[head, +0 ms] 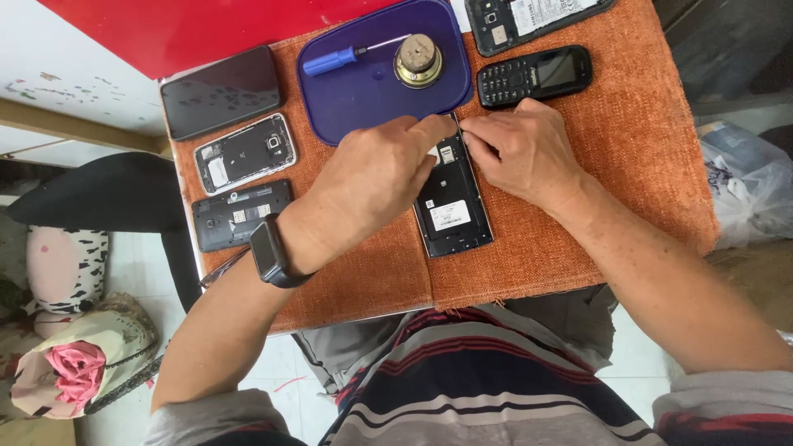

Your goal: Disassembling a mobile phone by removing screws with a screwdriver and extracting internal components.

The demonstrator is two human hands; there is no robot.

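Open phone (453, 213) lies back-up on the orange mat (529, 256), near its front edge, just ahead of the person's striped shirt, so its insides face up for work. Left hand (376, 177), with a dark watch (271, 254) on its wrist, lies over the phone's left side and pinches at the top edge. Right hand (520, 149) meets it from the right, fingertips pinching at the same top corner. Both grips look closed on the phone's top; what sits between the fingers I cannot tell.

Left of the phone, three more handsets in a column: opened black one (241, 215) nearest, silver-rimmed one (246, 153) next, glass-faced one (221, 91) farthest. Beyond the phone, a blue tray (363, 103) keeps a blue screwdriver (334, 59) and a round brass part (417, 60) together within reach. Right of the tray, a keypad phone (535, 76); farther back, another opened handset (529, 21).
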